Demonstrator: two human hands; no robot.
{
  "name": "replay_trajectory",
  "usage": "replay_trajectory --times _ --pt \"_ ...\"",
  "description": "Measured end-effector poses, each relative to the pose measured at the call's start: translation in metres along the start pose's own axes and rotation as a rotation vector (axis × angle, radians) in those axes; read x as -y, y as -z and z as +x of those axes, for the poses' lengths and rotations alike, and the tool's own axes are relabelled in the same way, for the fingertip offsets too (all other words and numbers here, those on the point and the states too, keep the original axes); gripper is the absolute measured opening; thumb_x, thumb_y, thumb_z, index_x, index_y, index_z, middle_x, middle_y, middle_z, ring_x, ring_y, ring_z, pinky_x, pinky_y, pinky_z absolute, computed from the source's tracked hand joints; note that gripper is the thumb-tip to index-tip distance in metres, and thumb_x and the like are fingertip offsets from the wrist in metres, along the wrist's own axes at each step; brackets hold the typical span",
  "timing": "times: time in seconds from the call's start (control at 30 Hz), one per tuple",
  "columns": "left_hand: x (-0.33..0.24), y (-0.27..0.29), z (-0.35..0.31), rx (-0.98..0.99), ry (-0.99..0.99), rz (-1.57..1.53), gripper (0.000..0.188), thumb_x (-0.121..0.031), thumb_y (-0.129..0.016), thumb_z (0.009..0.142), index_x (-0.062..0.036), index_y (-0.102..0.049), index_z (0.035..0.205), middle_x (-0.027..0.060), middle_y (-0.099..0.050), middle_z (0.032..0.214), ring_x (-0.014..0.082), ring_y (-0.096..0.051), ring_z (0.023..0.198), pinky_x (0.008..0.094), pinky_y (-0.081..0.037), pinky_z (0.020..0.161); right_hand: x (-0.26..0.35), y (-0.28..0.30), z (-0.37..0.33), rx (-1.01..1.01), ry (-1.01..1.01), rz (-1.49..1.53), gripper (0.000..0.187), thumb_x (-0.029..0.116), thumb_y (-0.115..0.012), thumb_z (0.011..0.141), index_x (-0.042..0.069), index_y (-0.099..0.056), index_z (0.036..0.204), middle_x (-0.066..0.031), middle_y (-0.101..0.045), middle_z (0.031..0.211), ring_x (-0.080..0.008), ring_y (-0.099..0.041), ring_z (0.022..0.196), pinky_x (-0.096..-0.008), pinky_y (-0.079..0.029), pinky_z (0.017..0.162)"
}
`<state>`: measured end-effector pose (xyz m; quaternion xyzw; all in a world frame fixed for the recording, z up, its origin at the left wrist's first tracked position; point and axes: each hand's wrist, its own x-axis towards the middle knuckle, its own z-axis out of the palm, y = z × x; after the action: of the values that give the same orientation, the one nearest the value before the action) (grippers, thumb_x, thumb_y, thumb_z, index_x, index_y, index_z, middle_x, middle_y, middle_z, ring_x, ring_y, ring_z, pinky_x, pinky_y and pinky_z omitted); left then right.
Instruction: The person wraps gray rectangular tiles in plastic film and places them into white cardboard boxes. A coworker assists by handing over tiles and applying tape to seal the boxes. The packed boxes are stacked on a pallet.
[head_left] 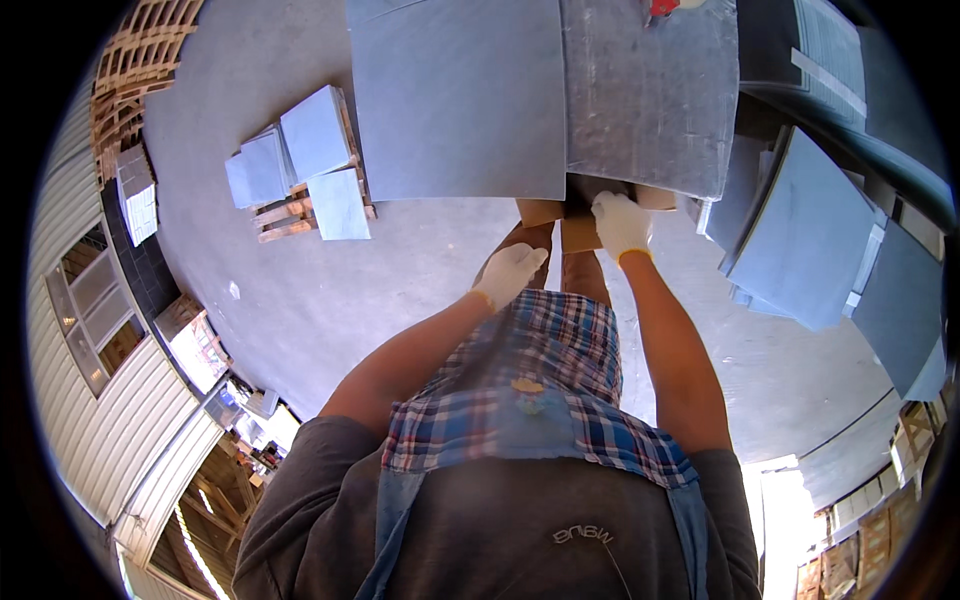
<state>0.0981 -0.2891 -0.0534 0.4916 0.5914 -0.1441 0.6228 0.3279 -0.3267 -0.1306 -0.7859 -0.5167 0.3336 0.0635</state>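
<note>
Both my hands wear white knit gloves. My left hand (512,272) is closed, fingers curled, in front of my legs and below the edge of a large smooth grey slab (460,100); what it holds, if anything, is hidden. My right hand (622,222) reaches to the near edge of a worn grey tabletop (650,110), its fingers bent in at a dark gap beneath. Brown cardboard (578,237) shows beside that hand, and another brown piece (655,197) sits under the tabletop edge. What the right fingertips grip is not visible.
Stacked blue-grey slabs (318,135) lie on a wooden pallet (285,215) to the left. More slabs (805,225) lean at the right. A red object (662,8) lies on the tabletop's far part. Wooden pallets (145,45) stand far left, near a corrugated wall (110,450).
</note>
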Motion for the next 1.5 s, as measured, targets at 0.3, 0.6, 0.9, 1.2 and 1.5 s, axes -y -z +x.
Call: replay_trajectory --times 0.3,0.6,0.9,1.2,1.5 --pt "-0.074 -0.026 0.020 0.064 0.030 -0.330 0.028 -0.029 -0.063 0.096 -0.0021 -0.061 0.101 0.0048 -0.062 0.085 0.0117 -0.057 0.069 0.0267 -0.047 0.058 0.054 0.028 -0.093 0.010 -0.079 0.347 0.026 0.033 -0.056 0.095 0.010 -0.069 0.096 -0.0107 -0.070 0.093 -0.0342 -0.067 0.088 -0.0449 -0.052 0.077" --pt "-0.071 -0.023 0.004 0.098 0.114 -0.550 0.022 -0.019 -0.063 0.098 -0.0044 -0.060 0.081 0.0011 -0.053 0.066 0.0104 -0.050 0.052 0.0265 -0.039 0.046 0.041 0.058 -0.109 0.036 -0.400 0.768 0.023 0.030 -0.069 0.090 0.008 -0.072 0.094 -0.0071 -0.071 0.085 -0.0212 -0.067 0.078 -0.0354 -0.051 0.073" --pt "-0.055 -0.014 -0.001 0.034 0.039 -0.470 0.027 -0.024 -0.062 0.099 -0.0055 -0.060 0.078 -0.0005 -0.051 0.062 0.0090 -0.048 0.052 0.0269 -0.038 0.046 -0.021 0.054 -0.085 -0.294 -0.463 0.829 0.023 0.025 -0.069 0.092 0.003 -0.068 0.095 -0.0078 -0.068 0.087 -0.0168 -0.059 0.075 -0.0336 -0.050 0.073" --pt "0.080 0.065 -0.001 -0.507 0.343 -0.391 0.028 -0.027 -0.066 0.089 -0.0001 -0.065 0.084 0.0063 -0.057 0.064 0.0191 -0.055 0.049 0.0349 -0.043 0.043 -0.134 0.041 -0.058 -0.569 -0.235 0.401 0.019 0.022 -0.059 0.099 0.003 -0.059 0.104 -0.0080 -0.063 0.091 -0.0175 -0.060 0.082 -0.0293 -0.048 0.068" --pt "0.281 0.145 -0.086 -0.828 0.522 -0.180 0.033 -0.033 -0.067 0.083 -0.0008 -0.071 0.090 0.0155 -0.067 0.072 0.0310 -0.065 0.064 0.0433 -0.051 0.058 -0.023 0.051 -0.037 -0.645 -0.306 0.381 0.030 0.021 -0.061 0.097 0.004 -0.054 0.120 -0.0213 -0.055 0.138 -0.0388 -0.061 0.115 -0.0430 -0.050 0.098"
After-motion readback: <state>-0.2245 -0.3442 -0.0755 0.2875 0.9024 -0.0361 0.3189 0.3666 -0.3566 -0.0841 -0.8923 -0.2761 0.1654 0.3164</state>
